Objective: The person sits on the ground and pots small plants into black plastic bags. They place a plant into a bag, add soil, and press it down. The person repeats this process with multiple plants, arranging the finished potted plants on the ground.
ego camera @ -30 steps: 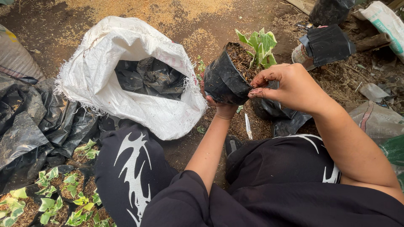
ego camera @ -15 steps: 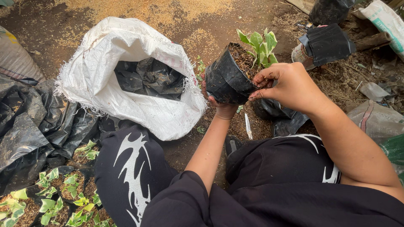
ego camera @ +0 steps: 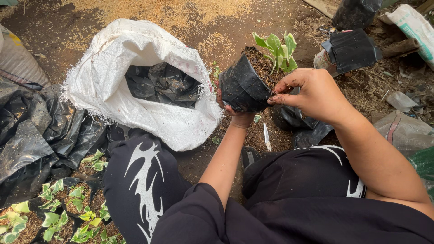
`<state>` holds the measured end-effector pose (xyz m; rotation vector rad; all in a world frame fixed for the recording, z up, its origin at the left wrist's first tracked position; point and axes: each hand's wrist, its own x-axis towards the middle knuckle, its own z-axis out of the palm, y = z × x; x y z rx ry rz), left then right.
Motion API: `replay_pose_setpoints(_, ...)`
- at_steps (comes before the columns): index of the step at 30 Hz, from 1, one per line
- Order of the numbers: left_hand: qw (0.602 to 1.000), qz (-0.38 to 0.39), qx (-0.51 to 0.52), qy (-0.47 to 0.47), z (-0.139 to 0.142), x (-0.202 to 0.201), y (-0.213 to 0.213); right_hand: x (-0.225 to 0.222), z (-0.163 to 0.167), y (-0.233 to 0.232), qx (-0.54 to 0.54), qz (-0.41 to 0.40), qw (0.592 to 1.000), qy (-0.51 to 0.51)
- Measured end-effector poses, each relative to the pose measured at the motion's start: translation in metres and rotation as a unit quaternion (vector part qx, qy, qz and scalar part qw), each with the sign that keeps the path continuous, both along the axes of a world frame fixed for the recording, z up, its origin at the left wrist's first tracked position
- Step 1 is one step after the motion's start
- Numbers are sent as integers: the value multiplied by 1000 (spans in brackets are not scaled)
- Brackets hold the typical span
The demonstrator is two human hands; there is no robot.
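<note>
your left hand [ego camera: 239, 116] cups one black grow bag [ego camera: 244, 86] from below at upper centre of the frame, fingers curled around it; seedling [ego camera: 278, 49] already sits in its soil. your right hand [ego camera: 312, 92] has fingertips pinched together at the bag's rim, so looks like firming is nearly done. one white sack [ego camera: 135, 90] of empty bags left of centre. potted seedlings [ego camera: 58, 212] lower left, roughly six, count unsure.

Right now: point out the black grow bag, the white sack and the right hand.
black grow bag [ego camera: 244, 88], head view, on its black plastic side wall.
white sack [ego camera: 113, 86], head view, on its folded-down woven rim.
right hand [ego camera: 316, 92], head view, on the back of the hand.
</note>
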<state>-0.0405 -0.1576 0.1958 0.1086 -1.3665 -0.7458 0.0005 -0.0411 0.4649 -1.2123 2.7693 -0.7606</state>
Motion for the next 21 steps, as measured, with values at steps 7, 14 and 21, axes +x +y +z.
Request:
replay_pose_setpoints(7,1000,-1,7,14,5,1,2,0,-2,0,2,-13,999,35)
replay_pose_setpoints(14,1000,3,10,9,5,-1,4,9,-2,-10,26,-28,989,140)
replay_pose_setpoints(21,966,-14,-4,-258,3,5,26,2,1,-9,-6,-35,975,217)
